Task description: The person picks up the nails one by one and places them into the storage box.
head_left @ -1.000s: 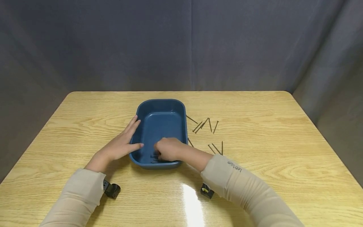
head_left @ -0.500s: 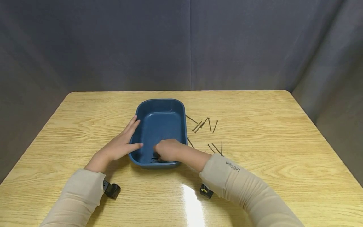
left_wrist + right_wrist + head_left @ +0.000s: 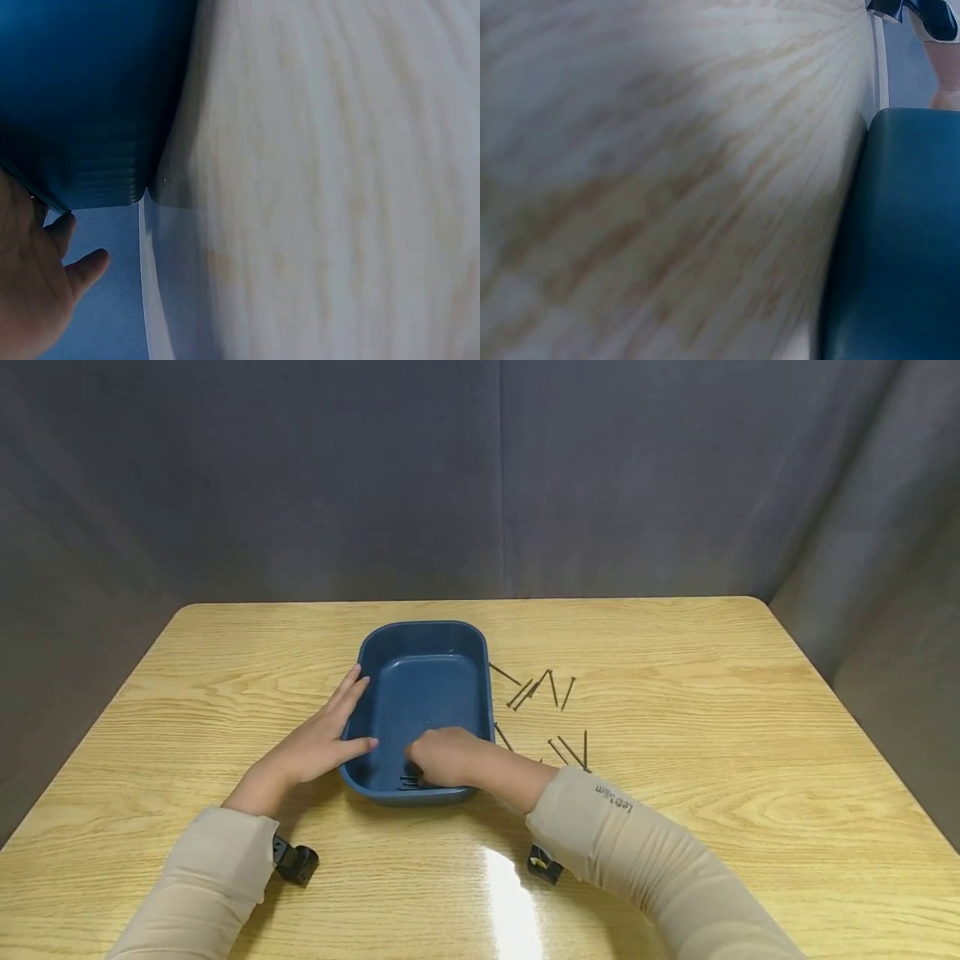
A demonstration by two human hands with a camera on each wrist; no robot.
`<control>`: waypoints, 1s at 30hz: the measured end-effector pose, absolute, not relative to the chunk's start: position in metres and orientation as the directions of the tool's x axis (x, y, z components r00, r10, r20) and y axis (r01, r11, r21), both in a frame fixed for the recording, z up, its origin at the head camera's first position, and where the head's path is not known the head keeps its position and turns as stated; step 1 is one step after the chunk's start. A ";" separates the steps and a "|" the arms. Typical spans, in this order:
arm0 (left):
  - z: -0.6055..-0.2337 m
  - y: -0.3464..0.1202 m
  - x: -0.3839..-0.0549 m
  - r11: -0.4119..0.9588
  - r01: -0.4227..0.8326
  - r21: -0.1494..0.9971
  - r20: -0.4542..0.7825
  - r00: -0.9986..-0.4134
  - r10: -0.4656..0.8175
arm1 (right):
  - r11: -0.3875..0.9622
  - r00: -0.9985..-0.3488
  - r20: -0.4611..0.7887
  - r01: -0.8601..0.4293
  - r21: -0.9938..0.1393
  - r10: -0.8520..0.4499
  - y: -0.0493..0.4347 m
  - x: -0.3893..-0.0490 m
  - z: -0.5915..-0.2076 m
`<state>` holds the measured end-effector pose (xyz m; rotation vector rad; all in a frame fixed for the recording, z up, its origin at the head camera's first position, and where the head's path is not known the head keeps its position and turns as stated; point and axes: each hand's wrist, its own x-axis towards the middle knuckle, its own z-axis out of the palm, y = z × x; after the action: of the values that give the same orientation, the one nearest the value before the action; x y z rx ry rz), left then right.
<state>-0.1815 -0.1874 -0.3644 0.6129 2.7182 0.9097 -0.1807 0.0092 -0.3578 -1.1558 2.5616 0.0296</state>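
A blue tray [image 3: 427, 685] stands on the table. My left hand [image 3: 322, 739] lies along its left side, fingers fairly straight on the rim and thumb reaching over to the inside. In the left wrist view the left hand [image 3: 34, 277] shows beside the tray wall [image 3: 97, 97]. Inside the tray, at the near right, my right hand [image 3: 450, 756] is bent down with curled fingers. Its fingertips are hidden, so whether they pinch anything cannot be seen. Right beside it, several dark nails [image 3: 408, 782] lie side by side on the tray floor. The right wrist view shows the tray's outer wall [image 3: 900, 240].
Several loose nails [image 3: 525, 693] lie on the wooden table [image 3: 712, 710] right of the tray, with more nails [image 3: 573, 752] nearer the right forearm. A dark curtain [image 3: 480, 485] hangs behind the table. A black camera [image 3: 296, 864] sits at the left wrist.
The nails beside my right hand have shifted slightly and lie more evenly in a row. My right hand has barely moved, and the left hand stays on the tray rim.
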 end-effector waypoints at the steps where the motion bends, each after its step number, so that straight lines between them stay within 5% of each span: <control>1: -0.364 -0.187 -0.182 0.724 0.316 0.613 -0.068 -0.892 0.447 | 0.672 -0.617 -0.307 -0.731 -0.120 -0.725 0.009 -0.181 -0.358; 30: -0.362 -0.187 -0.182 0.738 0.317 0.596 -0.077 -0.892 0.445 | 0.655 -0.617 -0.241 -0.743 -0.134 -0.749 0.012 -0.181 -0.353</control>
<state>-0.1816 -0.1868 -0.3624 0.6052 2.7250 0.8766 -0.1815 0.0117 -0.3530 -1.1997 2.5993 -0.0295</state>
